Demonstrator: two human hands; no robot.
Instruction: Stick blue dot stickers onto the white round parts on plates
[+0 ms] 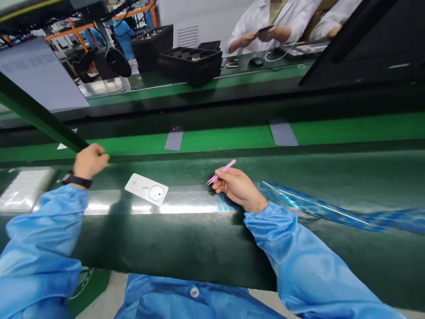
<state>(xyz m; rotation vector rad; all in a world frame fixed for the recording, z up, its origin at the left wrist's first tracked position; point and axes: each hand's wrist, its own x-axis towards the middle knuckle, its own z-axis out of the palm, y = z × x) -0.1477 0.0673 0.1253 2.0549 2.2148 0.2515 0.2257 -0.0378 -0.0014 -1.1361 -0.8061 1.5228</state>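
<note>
My right hand (239, 188) pinches pink tweezers (222, 172), their tips pointing down and left above a green conveyor belt (186, 239). A white rectangular device part (146, 189) with a round raised button lies on a strip of clear plastic film (179, 201), between my hands and touching neither. My left hand (89, 161), with a black wristwatch (77, 180), is curled at the belt's far edge beside a green bar (40, 116). It holds nothing that I can see. A blue-dotted film (318, 206) runs away to the right of my right hand.
Grey pads (174, 137) sit on a green strip beyond the belt. Further back stand black compartment trays (191, 60) and a computer mouse (256, 62). A person in a white coat (262, 31) holds a small dark object there. A dark screen (361, 44) blocks the upper right.
</note>
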